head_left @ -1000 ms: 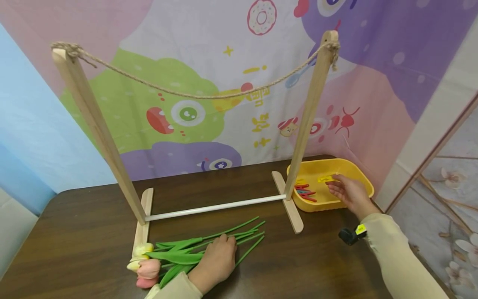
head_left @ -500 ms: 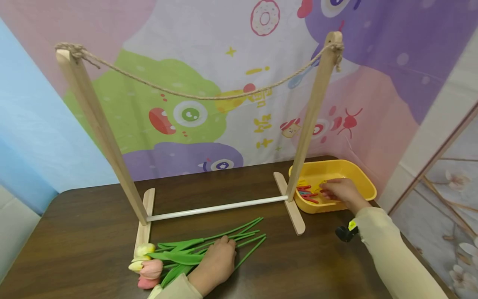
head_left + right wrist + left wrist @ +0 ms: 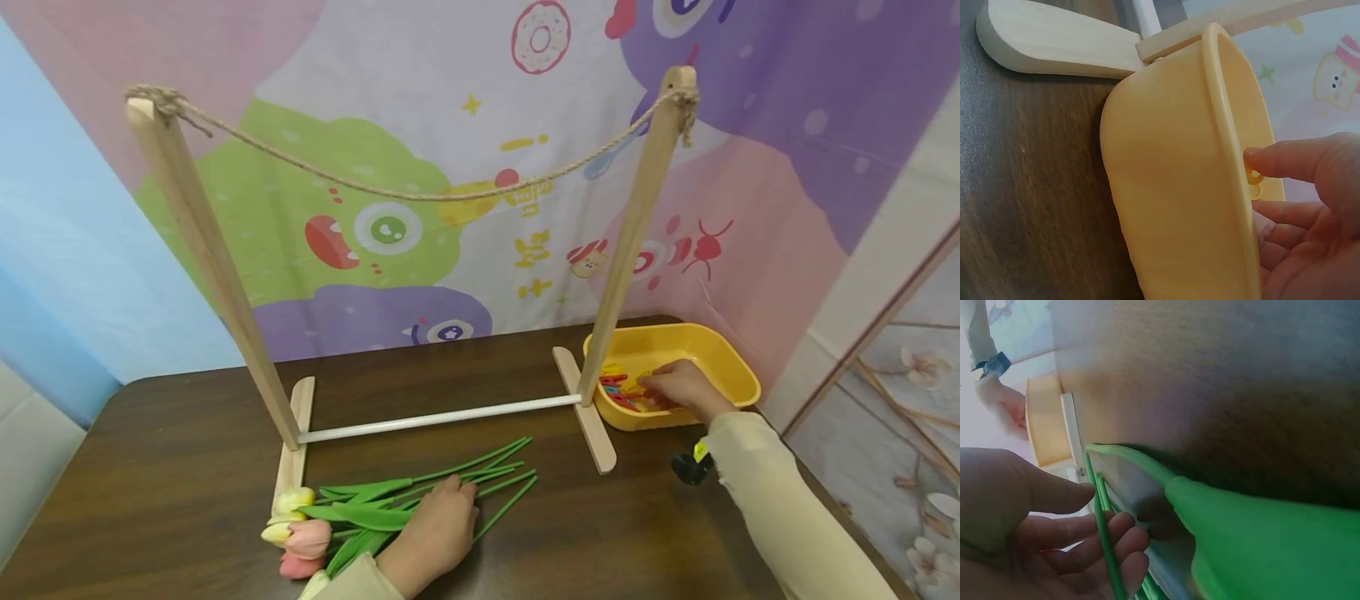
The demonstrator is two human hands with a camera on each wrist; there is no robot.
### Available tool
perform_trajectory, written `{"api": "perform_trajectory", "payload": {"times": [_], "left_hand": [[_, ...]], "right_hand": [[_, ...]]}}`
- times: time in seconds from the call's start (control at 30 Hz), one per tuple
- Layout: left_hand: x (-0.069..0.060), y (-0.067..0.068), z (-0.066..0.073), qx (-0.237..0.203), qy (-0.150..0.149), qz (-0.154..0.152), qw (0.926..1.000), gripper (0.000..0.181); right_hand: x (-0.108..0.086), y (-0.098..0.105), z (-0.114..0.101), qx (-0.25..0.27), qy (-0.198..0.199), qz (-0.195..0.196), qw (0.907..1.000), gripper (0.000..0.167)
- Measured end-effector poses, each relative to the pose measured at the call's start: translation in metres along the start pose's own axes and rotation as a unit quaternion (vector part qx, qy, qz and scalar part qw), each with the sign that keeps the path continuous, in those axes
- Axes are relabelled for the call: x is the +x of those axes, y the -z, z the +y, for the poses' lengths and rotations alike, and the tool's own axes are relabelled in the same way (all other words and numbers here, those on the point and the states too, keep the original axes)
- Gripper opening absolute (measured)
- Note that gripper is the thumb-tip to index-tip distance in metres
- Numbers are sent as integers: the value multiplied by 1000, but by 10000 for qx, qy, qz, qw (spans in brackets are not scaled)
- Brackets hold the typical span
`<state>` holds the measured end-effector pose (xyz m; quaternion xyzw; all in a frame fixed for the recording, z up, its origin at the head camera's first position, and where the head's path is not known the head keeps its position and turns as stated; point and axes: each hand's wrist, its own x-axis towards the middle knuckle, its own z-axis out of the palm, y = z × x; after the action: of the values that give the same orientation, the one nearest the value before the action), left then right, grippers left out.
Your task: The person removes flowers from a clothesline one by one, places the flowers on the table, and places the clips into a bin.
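Artificial tulips with pink and yellow heads (image 3: 307,540) and green stems lie on the dark wooden table (image 3: 187,492). My left hand (image 3: 435,529) lies over the stems; the left wrist view shows a thin stem (image 3: 1102,531) between its thumb and curled fingers. At the right, my right hand (image 3: 682,387) is inside a yellow basket (image 3: 731,367). Between its thumb and fingers is a small yellow clothespin (image 3: 1255,182), mostly hidden by the basket rim. Red clothespins (image 3: 615,380), with blue and yellow ones, lie in the basket's left end.
Behind the tulips stands a wooden frame with a left post (image 3: 217,275), a right post (image 3: 637,225) and a white crossbar (image 3: 442,417). Sagging twine (image 3: 420,197) joins the post tops. A cartoon-printed cloth (image 3: 390,317) hangs behind the table.
My right hand has moved left and lower inside the basket, carrying the yellow clothespin toward the other clothespins. The left hand stays on the tulip stems. The head view has shifted slightly.
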<state>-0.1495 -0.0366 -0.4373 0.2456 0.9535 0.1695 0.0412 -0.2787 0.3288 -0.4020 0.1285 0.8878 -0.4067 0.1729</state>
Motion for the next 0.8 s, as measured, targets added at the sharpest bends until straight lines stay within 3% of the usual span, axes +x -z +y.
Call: {"api": "perform_trajectory", "payload": {"times": [0.4, 0.8], "left_hand": [[-6, -2, 0, 73, -236, 564, 9981, 20], [-7, 4, -2, 70, -347, 675, 9971, 20]], "right_hand": [[0, -2, 2, -1328, 177, 218, 9908, 35], [1, -4, -3, -1920, 166, 287, 9808, 34]]}}
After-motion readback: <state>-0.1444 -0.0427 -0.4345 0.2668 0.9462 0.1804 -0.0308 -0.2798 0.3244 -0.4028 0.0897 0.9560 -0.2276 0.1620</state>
